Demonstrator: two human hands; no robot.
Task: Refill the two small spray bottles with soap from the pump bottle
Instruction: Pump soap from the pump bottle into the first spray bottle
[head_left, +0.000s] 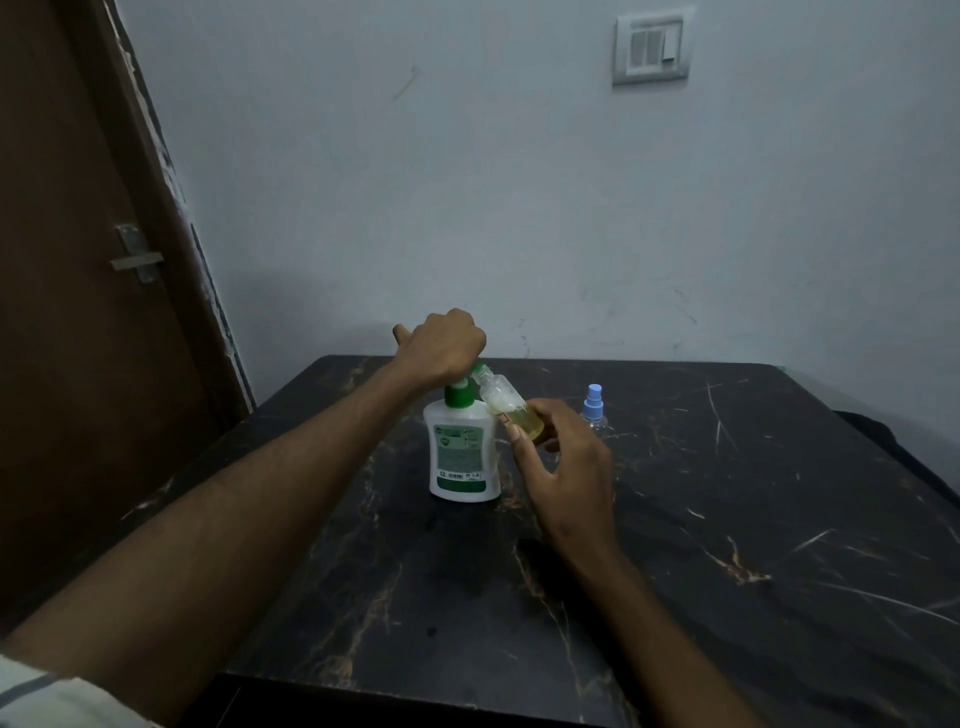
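While left grip (441, 345) clenches green pump (460, 395), right grip (563, 462) around clear cylindrical bottle (511, 408).

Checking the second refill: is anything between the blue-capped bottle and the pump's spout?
Yes. The tilted bottle held by the right hand sits at the pump bottle spout, under the left hand. The blue-capped bottle stands behind, cap on.

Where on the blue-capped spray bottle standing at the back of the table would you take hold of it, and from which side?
Grip the spray bottle by its clear round body below the blue cap, coming from its right. It stands upright, and the right hand, holding the tilted small bottle, crowds its left. The cap is probably too narrow to hold steadily.
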